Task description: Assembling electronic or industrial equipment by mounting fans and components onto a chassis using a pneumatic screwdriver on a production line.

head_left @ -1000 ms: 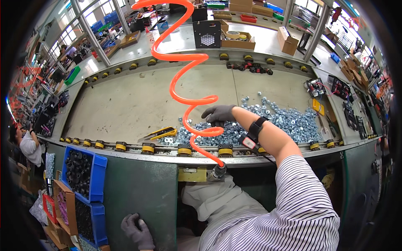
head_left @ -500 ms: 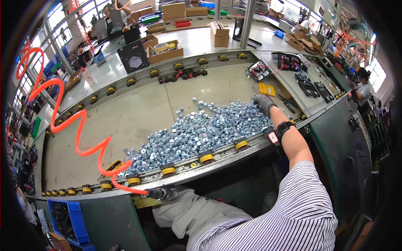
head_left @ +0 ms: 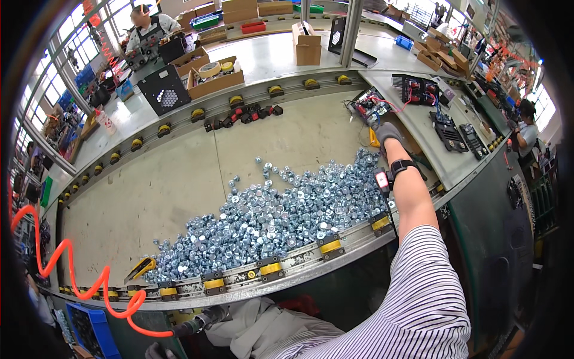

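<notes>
The circuit board (head_left: 369,107) lies at the upper right of the frame, the gloved right hand (head_left: 388,133) at its lower edge, beside a yellow object (head_left: 374,138); how open its fingers are, or whether they hold anything, I cannot tell. Small metal parts (head_left: 269,215) pile across the centre. The left hand (head_left: 160,352), at the lower left edge, is cut off, its fingers unclear.

the right arm (head_left: 426,269) is stretched forward, sleeved in stripes at its near end and bare along the forearm (head_left: 415,203). the right grip (head_left: 388,132), a grey-gloved hand, is seen from the back, its hold unclear. the left grip (head_left: 156,352), gloved likewise, is only partly shown, cut off by the lower edge.
</notes>
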`<state>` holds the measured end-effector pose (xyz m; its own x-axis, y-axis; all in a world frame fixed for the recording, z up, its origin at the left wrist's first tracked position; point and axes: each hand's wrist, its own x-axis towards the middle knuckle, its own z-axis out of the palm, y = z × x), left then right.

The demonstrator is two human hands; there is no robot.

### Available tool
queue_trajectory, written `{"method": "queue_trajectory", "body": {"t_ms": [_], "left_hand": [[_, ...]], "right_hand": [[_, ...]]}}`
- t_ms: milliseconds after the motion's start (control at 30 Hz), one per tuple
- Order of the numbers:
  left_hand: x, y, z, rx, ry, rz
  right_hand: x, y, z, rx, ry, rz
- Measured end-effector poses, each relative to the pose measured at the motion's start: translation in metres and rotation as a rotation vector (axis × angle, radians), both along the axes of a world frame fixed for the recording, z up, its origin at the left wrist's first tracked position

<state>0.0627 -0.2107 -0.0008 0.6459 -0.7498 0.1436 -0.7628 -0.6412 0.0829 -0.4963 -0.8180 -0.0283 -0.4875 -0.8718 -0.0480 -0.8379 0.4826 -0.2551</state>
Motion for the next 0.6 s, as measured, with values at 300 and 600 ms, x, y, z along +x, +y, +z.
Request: {"method": "queue_trajectory", "body": {"t_ms": [300,600], "left_hand": [[-0.002,0.002,-0.018,-0.054,-0.221,-0.019],[-0.003,0.008,-0.018,-0.097,-0.348,-0.003]], "right_hand": [[0.035,-0.043,-0.036,0.163,-0.028,0.004],[-0.004,-0.051,0.001,-0.589,-0.1,0.191]]}}
